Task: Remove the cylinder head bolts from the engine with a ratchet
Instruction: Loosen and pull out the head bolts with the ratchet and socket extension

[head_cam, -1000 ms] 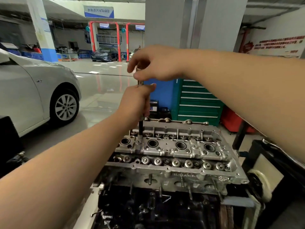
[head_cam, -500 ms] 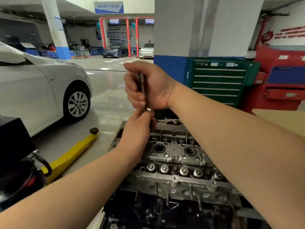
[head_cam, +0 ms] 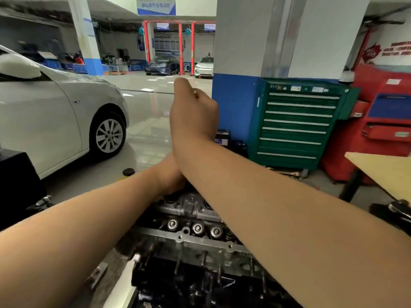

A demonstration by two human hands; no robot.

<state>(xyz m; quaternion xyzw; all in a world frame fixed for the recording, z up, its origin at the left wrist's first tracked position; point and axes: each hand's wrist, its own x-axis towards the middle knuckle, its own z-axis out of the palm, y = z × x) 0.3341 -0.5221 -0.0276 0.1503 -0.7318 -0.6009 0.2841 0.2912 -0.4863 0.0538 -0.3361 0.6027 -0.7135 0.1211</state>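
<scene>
The engine's grey cylinder head point(head_cam: 189, 204) lies low in the middle, with a row of valve springs point(head_cam: 196, 227) along its near side. My right hand point(head_cam: 193, 114) is raised above it as a fist, its back toward me. A small metal glint point(head_cam: 196, 93) shows at the knuckles, and the rest of the ratchet is hidden inside the fist. My left hand point(head_cam: 170, 174) sits down at the far end of the head, under my right forearm. Its fingers and whatever they hold are hidden.
A silver car point(head_cam: 55, 112) stands at the left on the shiny floor. A green tool cabinet point(head_cam: 293, 123) and a red cabinet point(head_cam: 382, 121) stand at the right, with a wooden tabletop point(head_cam: 382, 172) in front. A black stand point(head_cam: 17, 181) sits at the far left.
My right hand has turned from palm-side to back-side toward me and risen, hiding the ratchet. The left hand has slid down onto the head. The view has tilted down and closer.
</scene>
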